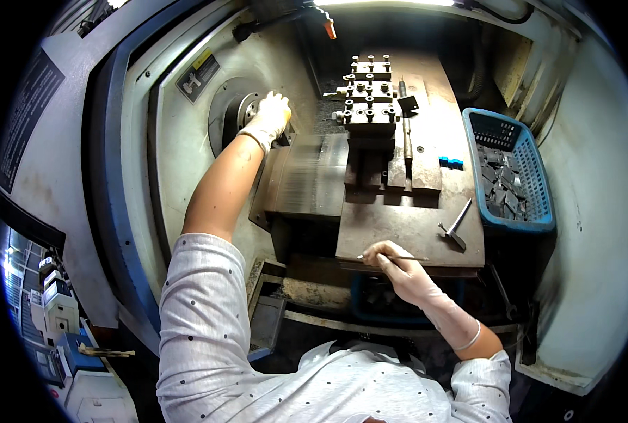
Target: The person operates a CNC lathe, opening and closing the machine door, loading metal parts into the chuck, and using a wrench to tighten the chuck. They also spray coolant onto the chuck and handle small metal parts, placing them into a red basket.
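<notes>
My left hand [273, 116], in a pale glove, reaches to the front of the round lathe chuck [245, 111] at the left. Its fingers are curled, and whatever they hold is hidden. My right hand [397, 271], also gloved, pinches a thin, thin-shafted stick [414, 258] with a pale tip, above the front edge of the metal slide table [384, 229]. On that table, right of this hand, lies a T-handled wrench [457, 227]. Beyond stand the tool holder blocks [370, 113], studded with bolts.
A blue plastic basket [545, 190] with several grey metal pieces stands at the right. Small blue parts [451, 163] lie on the table beside it. An orange-tipped nozzle [329, 28] hangs at the back. A spanner [503, 292] sits below the table's right corner.
</notes>
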{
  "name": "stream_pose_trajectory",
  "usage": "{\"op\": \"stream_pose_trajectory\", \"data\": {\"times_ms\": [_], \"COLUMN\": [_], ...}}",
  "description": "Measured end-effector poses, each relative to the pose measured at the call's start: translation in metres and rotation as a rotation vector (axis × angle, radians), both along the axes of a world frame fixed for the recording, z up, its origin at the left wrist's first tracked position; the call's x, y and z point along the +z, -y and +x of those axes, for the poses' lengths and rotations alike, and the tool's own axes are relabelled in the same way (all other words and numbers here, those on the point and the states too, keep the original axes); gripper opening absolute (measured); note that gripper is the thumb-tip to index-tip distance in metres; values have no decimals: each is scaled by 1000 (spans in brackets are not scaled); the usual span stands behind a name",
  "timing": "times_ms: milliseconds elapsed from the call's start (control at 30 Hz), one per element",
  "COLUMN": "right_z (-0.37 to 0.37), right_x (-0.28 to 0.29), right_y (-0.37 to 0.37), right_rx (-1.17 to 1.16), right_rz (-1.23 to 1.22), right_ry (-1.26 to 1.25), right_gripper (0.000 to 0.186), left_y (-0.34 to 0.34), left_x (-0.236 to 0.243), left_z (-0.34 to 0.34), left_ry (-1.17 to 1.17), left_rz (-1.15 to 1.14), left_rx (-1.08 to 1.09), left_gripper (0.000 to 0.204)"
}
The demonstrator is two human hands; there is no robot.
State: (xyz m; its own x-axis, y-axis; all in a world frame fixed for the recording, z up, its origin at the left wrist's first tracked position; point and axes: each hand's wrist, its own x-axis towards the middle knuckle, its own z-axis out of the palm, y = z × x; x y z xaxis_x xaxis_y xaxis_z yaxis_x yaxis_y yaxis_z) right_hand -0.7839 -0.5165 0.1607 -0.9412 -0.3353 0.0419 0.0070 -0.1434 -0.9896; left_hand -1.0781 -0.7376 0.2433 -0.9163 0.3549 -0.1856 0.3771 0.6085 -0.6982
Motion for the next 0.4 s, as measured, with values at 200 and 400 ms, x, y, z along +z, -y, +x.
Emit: {"op": "stream_pose_trajectory", "data": {"times_ms": [200, 400], "right_z": [47, 76], "right_x": [-10, -43], "right_y": [-34, -61], "right_rx": [-163, -286], "right_rz": [-123, -162], "right_ry": [100, 164], "right_gripper": [12, 13], "left_y": [6, -11], "left_x": [-46, -48], "left_z": [-1, 5], "left_ry": [-387, -414], "left_rz": [-141, -237], "left_rx": [-67, 33], "left_gripper": [29, 23]}}
